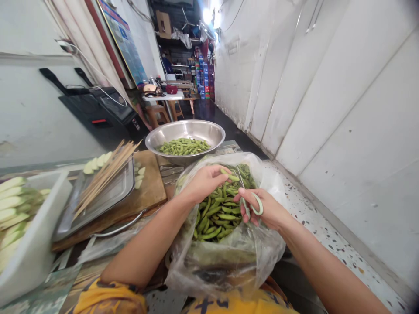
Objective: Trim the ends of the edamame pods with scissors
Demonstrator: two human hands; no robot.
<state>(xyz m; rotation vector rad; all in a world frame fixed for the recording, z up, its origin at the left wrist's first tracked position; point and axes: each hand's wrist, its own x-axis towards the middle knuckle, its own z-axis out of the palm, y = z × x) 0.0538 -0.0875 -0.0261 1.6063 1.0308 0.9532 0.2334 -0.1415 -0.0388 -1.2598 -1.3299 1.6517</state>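
Pod: one green pod is up above the near-right bag, slantwise, its right end beside the scissors' blades.
Left hand: the left hand pinches that pod by its left end between thumb and fingers.
Right hand: the right hand has its fingers in and around the loops of the scissors; whether the blades touch the pod I cannot tell.
Pod handling: probably very light, firm but a little bendy, and perhaps slightly slick if damp; it should bear a light pinch, though a hard squeeze could split the seam.
Pod hold: best taken by one end or the thick middle, leaving the other tip bare and the fingers off the blades.
Bag: the clear bag looks thin, limp and easily torn; its open mouth shows a heap of pods, likely heavy together, so better held low with both hands than by the rim.
Bowl: the metal bowl on the far side holds more pods; stiff, smooth, best gripped by its rim.
Poster: the writing on the far-left poster is too blurred to read.
Cartons: the stacked far cartons are blue and red, their brands illegible.
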